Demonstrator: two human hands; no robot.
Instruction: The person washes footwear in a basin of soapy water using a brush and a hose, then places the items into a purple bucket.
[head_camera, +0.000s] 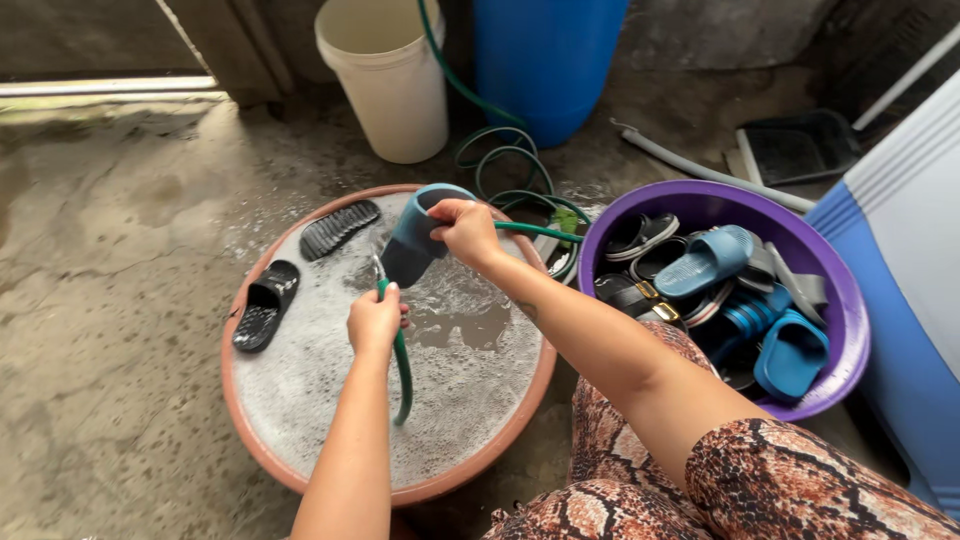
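At the far left, wet concrete floor (110, 330) is seen, streaked with suds. On it stands a round terracotta-coloured basin (262, 452) filled with foamy water. At its left edge a black slide sandal (264, 305) is laid half on the rim, and a second black sandal (339, 228) is rested sole-up on the upper rim, well apart from the first.

Over the middle of the basin the left hand (374, 319) is closed in a fist around a green hose (402, 372), which is gripped just behind its nozzle end — the nozzle is pointed up toward a blue-grey slide sandal (418, 236). That sandal is held tilted above the foam by the right hand (467, 230), whose fingers are curled tightly over its upper edge. Whether water is running from the hose cannot be told.

Behind the basin a white plastic bucket (390, 85) is stood beside a blue barrel (545, 60), with more of the hose coiled on the ground between them and the basin.

To the right a purple tub (838, 300) is set close beside the basin, and a heap of sandals — blue, black and grey — is piled inside it. Beyond it a dark dustpan (798, 146) is lain on the floor. At the bottom right a knee in snake-print cloth (780, 480) is seen.
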